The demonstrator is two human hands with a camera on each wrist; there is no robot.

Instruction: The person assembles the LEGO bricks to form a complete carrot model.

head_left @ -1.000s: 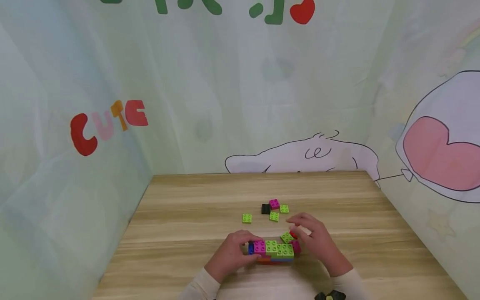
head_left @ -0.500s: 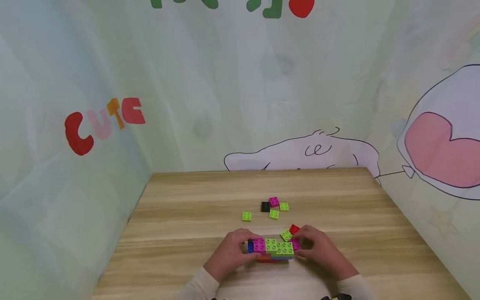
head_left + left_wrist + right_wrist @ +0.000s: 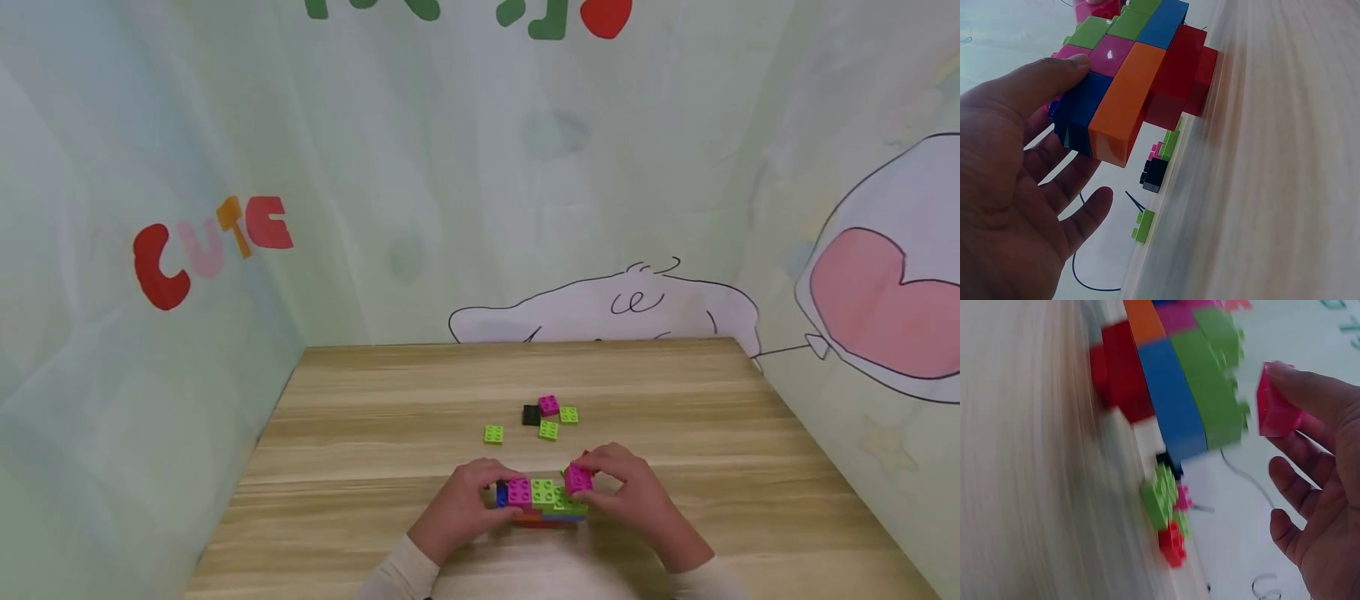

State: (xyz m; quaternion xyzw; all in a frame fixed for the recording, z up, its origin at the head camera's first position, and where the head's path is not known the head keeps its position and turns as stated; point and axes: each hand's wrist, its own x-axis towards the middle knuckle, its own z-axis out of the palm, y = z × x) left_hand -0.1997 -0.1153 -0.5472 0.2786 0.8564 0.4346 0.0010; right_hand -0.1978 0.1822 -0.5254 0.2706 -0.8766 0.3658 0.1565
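Note:
A stack of joined toy building bricks [image 3: 542,492] stands low on the table, with magenta and lime green on top. My left hand [image 3: 459,507] grips its left end, thumb on the near side, around a dark blue brick [image 3: 1082,106]. Below the top layers the left wrist view shows an orange brick [image 3: 1125,103] and red bricks at the bottom. My right hand [image 3: 633,496] pinches a magenta brick [image 3: 577,478] between thumb and fingers, above the stack's right end. In the right wrist view a gap shows between this magenta brick and the lime green bricks [image 3: 1213,394].
Just behind the stack lie a loose lime green brick [image 3: 1159,499] and a red brick [image 3: 1172,542], mostly hidden in the head view. Farther back are a black brick [image 3: 531,415], another magenta brick [image 3: 548,405] and several lime green bricks [image 3: 493,434]. Printed cloth walls surround the wooden table [image 3: 360,392].
My right hand reached down to the magenta brick beside the stack's right end, pinched it, and lifted it leftward over the stack. The left hand keeps its grip in place.

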